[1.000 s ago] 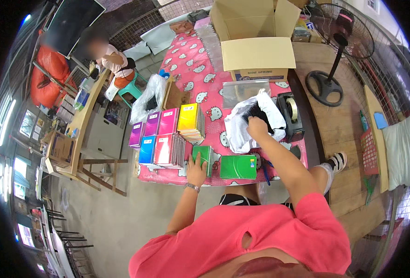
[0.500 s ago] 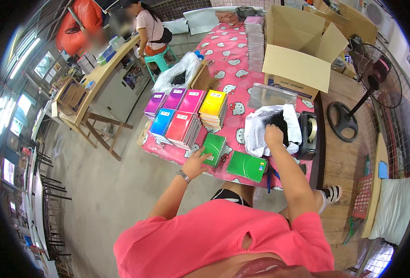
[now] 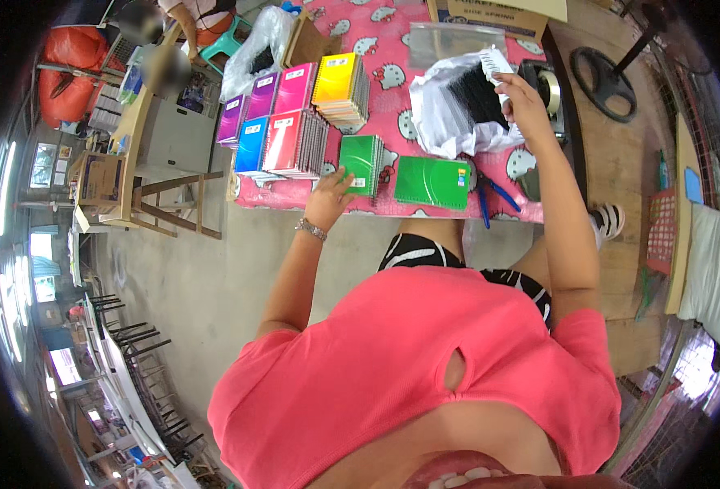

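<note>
Two hands work at the near edge of the table (image 3: 392, 57) — one per side. Stacks of coloured notebooks (image 3: 295, 114) fill its left part. Right of them lies a white bag (image 3: 441, 114), a dark bundle inside. Two green notebooks sit at the near edge; the left one (image 3: 362, 163) runs its long axis away from the person. The left hand (image 3: 327, 204) rests open-fingered on its near corner, grasping nothing. The right hand (image 3: 523, 102) pinches a white strip (image 3: 497, 61) at the bag's mouth.

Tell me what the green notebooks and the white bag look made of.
Green notebooks: paper with glossy card covers, apparently; wire spiral binding shows along the edge. White bag: thin plastic film, likely; it crumples and shines softly around the black contents near the right hand.
</note>
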A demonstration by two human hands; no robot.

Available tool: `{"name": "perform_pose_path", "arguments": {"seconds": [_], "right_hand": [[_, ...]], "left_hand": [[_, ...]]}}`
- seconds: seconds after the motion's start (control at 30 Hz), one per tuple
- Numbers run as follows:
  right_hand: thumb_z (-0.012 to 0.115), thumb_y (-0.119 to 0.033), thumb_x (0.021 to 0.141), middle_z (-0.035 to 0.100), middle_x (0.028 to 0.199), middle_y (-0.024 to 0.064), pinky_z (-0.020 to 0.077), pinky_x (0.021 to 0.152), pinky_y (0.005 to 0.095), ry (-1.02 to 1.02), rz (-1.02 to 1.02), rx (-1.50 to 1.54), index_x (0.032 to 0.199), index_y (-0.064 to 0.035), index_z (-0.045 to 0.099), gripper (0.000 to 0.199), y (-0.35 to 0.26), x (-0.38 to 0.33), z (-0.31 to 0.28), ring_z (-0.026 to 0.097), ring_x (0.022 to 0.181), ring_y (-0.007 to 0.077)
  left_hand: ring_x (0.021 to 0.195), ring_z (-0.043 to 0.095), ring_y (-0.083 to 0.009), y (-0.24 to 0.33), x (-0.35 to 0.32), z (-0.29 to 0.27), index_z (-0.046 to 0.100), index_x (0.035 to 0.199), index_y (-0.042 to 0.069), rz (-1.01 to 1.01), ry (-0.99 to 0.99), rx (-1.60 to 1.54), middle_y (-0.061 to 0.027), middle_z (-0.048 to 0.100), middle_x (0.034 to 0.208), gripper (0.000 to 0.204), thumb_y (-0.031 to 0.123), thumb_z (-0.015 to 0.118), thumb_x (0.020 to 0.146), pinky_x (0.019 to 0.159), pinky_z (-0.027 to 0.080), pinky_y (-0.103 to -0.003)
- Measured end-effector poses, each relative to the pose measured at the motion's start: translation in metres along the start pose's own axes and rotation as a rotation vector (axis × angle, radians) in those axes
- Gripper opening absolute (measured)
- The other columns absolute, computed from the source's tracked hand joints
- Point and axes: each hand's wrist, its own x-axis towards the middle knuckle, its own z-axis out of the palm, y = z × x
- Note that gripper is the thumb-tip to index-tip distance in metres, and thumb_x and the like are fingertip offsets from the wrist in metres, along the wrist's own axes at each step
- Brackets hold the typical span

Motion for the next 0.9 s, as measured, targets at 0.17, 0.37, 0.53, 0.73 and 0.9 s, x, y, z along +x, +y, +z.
{"name": "perform_pose_path", "arguments": {"seconds": [0.17,0.37,0.53,0.73,0.9], "right_hand": [[0.054,-0.016,0.092,0.058,0.081,-0.0016,0.0391,0.056,0.0207,-0.018,0.039,0.073,0.117,-0.0069,0.065,0.028,0.017,-0.061,-0.04,0.049,0.062,0.0056],[0.054,-0.011,0.093,0.063,0.089,0.0005,0.0397,0.057,0.0206,0.597,-0.103,0.163,0.119,-0.0042,0.063,0.029,-0.016,-0.083,-0.12,0.052,0.067,0.0063],[0.053,-0.01,0.093,0.064,0.097,0.0021,0.042,0.06,0.0212,0.67,-0.147,0.164,0.123,-0.0035,0.061,0.032,-0.025,-0.102,-0.14,0.053,0.072,0.0075],[0.055,-0.018,0.093,0.067,0.104,0.0032,0.0431,0.068,0.0222,0.354,-0.012,0.036,0.122,-0.0105,0.067,0.032,0.013,-0.116,-0.073,0.053,0.076,0.0071],[0.06,-0.015,0.093,0.069,0.109,0.0131,0.0494,0.076,0.0321,0.129,-0.258,-0.177,0.121,-0.0101,0.067,0.029,0.014,-0.123,0.0,0.063,0.085,0.0187]], "left_hand": [[0.122,0.053,-0.0366,0.009,0.009,-0.019,0.06,0.128,0.012,0.038,-0.025,-0.051,-0.0194,0.052,0.137,0.05,0.023,0.072,0.08,0.101,0.045,-0.042],[0.125,0.05,-0.0399,0.0,0.023,0.004,0.057,0.13,0.009,-0.291,0.093,-0.418,-0.0245,0.049,0.139,0.046,0.019,0.067,0.086,0.104,0.043,-0.043],[0.124,0.052,-0.0377,0.004,0.034,-0.004,0.059,0.129,0.009,-0.321,-0.019,-0.399,-0.0238,0.05,0.138,0.043,0.015,0.067,0.087,0.099,0.046,-0.043],[0.116,0.055,-0.0353,0.124,0.066,-0.035,0.064,0.112,0.006,0.224,0.209,-0.153,-0.0157,0.059,0.126,0.031,0.016,0.069,0.082,0.098,0.044,-0.046],[0.107,0.059,-0.0287,0.181,0.065,-0.022,0.066,0.104,0.008,0.509,-0.034,-0.103,-0.0095,0.064,0.113,0.027,0.015,0.07,0.078,0.09,0.048,-0.042]]}}
